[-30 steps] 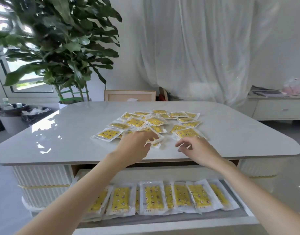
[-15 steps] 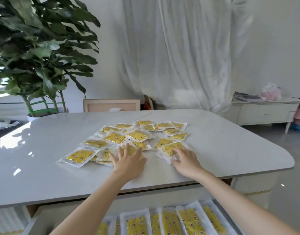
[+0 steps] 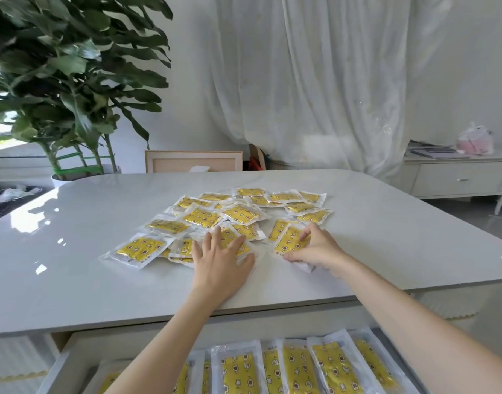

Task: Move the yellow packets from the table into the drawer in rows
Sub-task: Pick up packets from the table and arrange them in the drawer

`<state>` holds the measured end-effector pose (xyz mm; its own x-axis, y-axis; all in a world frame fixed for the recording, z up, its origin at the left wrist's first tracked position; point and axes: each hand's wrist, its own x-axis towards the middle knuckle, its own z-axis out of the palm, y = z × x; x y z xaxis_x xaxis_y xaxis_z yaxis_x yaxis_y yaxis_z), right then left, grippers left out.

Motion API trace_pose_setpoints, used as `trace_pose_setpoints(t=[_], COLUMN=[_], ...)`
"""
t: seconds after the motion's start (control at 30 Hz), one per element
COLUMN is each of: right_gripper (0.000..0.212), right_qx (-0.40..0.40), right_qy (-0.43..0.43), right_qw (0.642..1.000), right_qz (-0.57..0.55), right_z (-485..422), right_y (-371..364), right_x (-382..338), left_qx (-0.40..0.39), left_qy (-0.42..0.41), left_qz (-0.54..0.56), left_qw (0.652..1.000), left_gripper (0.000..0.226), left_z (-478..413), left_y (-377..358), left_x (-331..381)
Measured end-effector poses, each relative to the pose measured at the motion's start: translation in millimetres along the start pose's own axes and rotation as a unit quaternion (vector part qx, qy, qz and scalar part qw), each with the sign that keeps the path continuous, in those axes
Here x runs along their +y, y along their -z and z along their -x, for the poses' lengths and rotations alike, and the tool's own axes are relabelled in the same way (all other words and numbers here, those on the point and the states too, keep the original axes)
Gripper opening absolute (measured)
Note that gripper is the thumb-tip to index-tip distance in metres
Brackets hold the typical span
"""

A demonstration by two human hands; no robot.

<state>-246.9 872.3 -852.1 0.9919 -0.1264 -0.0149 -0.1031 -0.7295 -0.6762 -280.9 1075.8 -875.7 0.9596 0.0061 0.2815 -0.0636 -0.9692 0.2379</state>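
Observation:
Several yellow packets (image 3: pixel 240 214) in clear wrap lie scattered across the middle of the white table (image 3: pixel 73 268). My left hand (image 3: pixel 220 261) lies flat, fingers spread, on a packet at the pile's near edge. My right hand (image 3: pixel 315 250) pinches a yellow packet (image 3: pixel 291 240) between thumb and fingers at the pile's near right. Below the table's front edge the open drawer (image 3: pixel 62 365) holds a row of yellow packets (image 3: pixel 296 368) lying side by side; my forearms hide part of the row.
A large potted plant (image 3: pixel 68 89) stands behind the table's far left. A wooden chair back (image 3: pixel 193 162) sits at the far edge. White curtains hang behind, and a low white cabinet (image 3: pixel 457 177) with a pink bag stands at the right.
Both hands have reached forward onto the pile. The left hand has flattened on a packet, and the right hand's fingers have curled around one. The view has tilted up, showing less of the drawer.

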Motion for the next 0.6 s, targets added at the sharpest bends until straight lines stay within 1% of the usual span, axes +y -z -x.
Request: trace_pose_setpoints(t=[0.07,0.13,0.23,0.33,0.43,0.47,0.53,0.6], right_gripper=[0.057,0.058,0.056,0.061,0.055,0.052,0.036,0.026], right_qx=[0.006,0.016,0.005,-0.004,0.029,0.050,0.101,0.135], right_qy=[-0.035,-0.044,-0.066,-0.095,-0.125,-0.133,-0.138,-0.118], right_qw=[0.999,0.999,0.997,0.992,0.983,0.981,0.980,0.979], right_qz=[0.006,0.009,-0.032,-0.080,-0.135,-0.128,-0.099,-0.100], right_z=[-1.7,-1.0,3.4,7.8,10.3,11.0,13.8,14.6], right_y=[4.2,8.1,12.2,12.3,6.6,4.1,-1.0,-4.5], right_x=[-3.5,-5.3,-5.9,-5.6,-6.4,-6.3,-7.1,-9.9], left_qx=[0.006,0.007,0.006,0.007,0.003,0.000,-0.005,0.000], left_qy=[-0.003,-0.005,-0.008,-0.014,-0.023,-0.028,-0.042,-0.043], left_qz=[-0.003,-0.009,-0.008,-0.005,0.003,0.016,0.055,0.115], left_qw=[1.000,1.000,1.000,1.000,1.000,0.999,0.998,0.992], left_gripper=[0.052,0.052,0.053,0.053,0.054,0.054,0.054,0.051], left_z=[1.3,1.8,0.4,1.2,3.3,4.6,6.5,5.2], left_y=[0.3,0.0,-0.1,0.3,1.2,1.6,3.2,6.4], left_x=[-0.1,-0.6,-0.7,0.0,0.1,0.5,0.9,-0.8])
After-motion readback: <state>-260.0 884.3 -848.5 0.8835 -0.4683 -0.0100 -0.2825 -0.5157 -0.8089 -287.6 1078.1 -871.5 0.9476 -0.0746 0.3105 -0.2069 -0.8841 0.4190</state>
